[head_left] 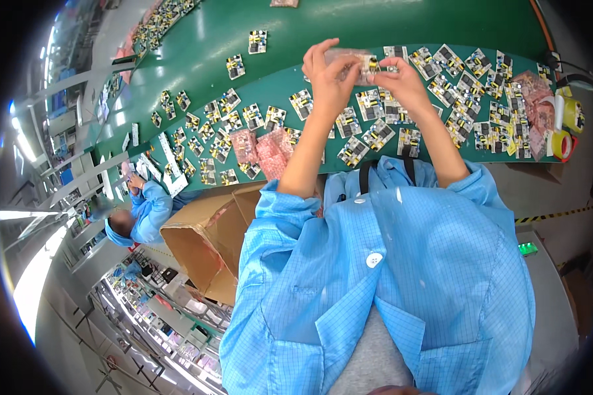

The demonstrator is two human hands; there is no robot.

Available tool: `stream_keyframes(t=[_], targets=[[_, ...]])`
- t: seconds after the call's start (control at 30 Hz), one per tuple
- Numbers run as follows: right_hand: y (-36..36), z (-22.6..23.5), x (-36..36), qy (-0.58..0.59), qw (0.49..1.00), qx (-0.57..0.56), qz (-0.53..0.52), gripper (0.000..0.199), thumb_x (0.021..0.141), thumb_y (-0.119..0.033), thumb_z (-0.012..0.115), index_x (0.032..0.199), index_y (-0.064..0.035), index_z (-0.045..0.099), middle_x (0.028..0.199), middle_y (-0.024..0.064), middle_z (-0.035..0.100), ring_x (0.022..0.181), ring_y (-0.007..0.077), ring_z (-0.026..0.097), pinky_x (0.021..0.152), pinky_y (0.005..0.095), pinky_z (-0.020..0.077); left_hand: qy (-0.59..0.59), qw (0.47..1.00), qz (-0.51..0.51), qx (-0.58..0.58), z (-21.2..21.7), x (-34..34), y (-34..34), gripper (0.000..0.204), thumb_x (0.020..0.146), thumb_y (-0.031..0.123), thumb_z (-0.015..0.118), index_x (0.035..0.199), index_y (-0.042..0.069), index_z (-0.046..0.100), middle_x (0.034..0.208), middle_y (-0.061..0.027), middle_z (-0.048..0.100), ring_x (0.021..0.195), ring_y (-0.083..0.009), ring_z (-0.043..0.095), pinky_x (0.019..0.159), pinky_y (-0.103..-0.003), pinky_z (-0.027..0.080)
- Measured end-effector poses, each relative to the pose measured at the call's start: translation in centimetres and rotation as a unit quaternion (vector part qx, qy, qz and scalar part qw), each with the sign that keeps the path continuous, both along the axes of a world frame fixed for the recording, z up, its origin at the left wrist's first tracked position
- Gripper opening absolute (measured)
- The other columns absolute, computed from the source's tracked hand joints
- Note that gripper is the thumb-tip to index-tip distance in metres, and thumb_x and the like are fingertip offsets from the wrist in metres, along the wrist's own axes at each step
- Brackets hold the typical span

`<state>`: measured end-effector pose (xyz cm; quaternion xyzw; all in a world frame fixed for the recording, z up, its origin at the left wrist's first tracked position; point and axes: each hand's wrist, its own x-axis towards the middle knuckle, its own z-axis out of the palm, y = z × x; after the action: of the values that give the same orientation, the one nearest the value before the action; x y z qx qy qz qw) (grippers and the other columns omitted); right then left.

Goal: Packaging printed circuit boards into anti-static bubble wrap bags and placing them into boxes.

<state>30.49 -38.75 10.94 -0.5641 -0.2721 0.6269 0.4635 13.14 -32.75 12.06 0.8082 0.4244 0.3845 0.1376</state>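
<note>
Now my left hand (pixel 329 80) pinches a clear bag (pixel 338 58); my right hand (pixel 406 85) pinches a circuit board (pixel 373 64) at its end, best gripped lightly by the edges.

Green-topped counter (pixel 402 23) spans the top. Grey floor (pixel 557 191), yellow-black striped tape (pixel 560 214) at right. Bright strip lights (pixel 31 296) down left side; cluttered racks (pixel 161 309) lower left.

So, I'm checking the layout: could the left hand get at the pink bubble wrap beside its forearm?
Probably yes: nothing seems to cover the bubble wrap, and it lies close, but the left hand holds a bag.
</note>
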Motion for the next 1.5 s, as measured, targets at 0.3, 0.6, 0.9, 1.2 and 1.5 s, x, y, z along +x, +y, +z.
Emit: stream_keyframes(t=[0.3, 0.6, 0.9, 1.2, 1.5], targets=[[-1.3, 0.3, 0.4, 0.046, 0.998, 0.035, -0.011, 0.053, 0.086, -0.01, 0.072, 0.131, -0.0019, 0.045, 0.103, 0.0129, 0.073, 0.078, 0.0051, 0.064, 0.055, 0.0177, 0.039, 0.056, 0.996, -0.061, -0.044, 2.3, -0.1, -2.3, 0.014, 0.073, 0.024, 0.082, 0.086, 0.02, 0.077, 0.142, -0.0058, 0.05, 0.137, -0.0413, 0.033, 0.111, -0.05, 0.021], [-1.3, -0.9, 0.8, 0.107, 0.988, 0.107, -0.012, 0.059, 0.09, -0.005, 0.068, 0.141, -0.0031, 0.039, 0.096, 0.0081, 0.073, 0.066, 0.0025, 0.055, 0.053, 0.0183, 0.0373, -0.284, 0.912, -0.018, -0.294, 5.3, -2.1, 0.6, 0.067, 0.095, 0.03, 0.064, 0.149, 0.008, 0.031, 0.159, -0.0249, 0.022, 0.148, -0.0374, 0.021, 0.117, -0.055, 0.02], [3.6, -0.8, 1.1, 0.09, 0.989, 0.07, 0.098, 0.053, 0.088, 0.0, 0.067, 0.138, -0.0013, 0.048, 0.103, 0.0111, 0.072, 0.094, 0.0134, 0.069, 0.082, 0.0264, 0.0546, -0.284, 0.789, -0.01, -0.544, 2.2, -1.8, 2.4, 0.067, 0.096, 0.028, 0.066, 0.14, -0.002, 0.026, 0.134, -0.015, 0.046, 0.123, -0.0224, 0.049, 0.096, -0.035, 0.049], [14.5, -4.0, 5.1, 0.004, 0.991, 0.038, 0.129, 0.043, 0.089, -0.007, 0.071, 0.129, -0.0016, 0.055, 0.107, 0.0118, 0.071, 0.091, 0.0156, 0.07, 0.079, 0.0269, 0.0557, 0.27, 0.953, -0.122, -0.066, -3.7, 1.4, 14.7, 0.081, 0.061, 0.025, 0.086, 0.128, 0.001, 0.048, 0.11, -0.0147, 0.063, 0.11, -0.032, 0.058, 0.106, -0.053, 0.035], [32.1, -10.9, 24.7, -0.088, 0.95, -0.189, -0.231, 0.081, 0.084, -0.045, 0.071, 0.143, 0.004, 0.043, 0.144, 0.0244, 0.047, 0.13, 0.0339, 0.05, 0.103, 0.0406, 0.0437, 0.212, 0.902, 0.207, -0.314, -13.2, -2.1, 35.8, 0.088, 0.059, 0.039, 0.092, 0.116, -0.009, 0.045, 0.122, -0.0254, 0.054, 0.11, -0.0388, 0.057, 0.094, -0.044, 0.049]])
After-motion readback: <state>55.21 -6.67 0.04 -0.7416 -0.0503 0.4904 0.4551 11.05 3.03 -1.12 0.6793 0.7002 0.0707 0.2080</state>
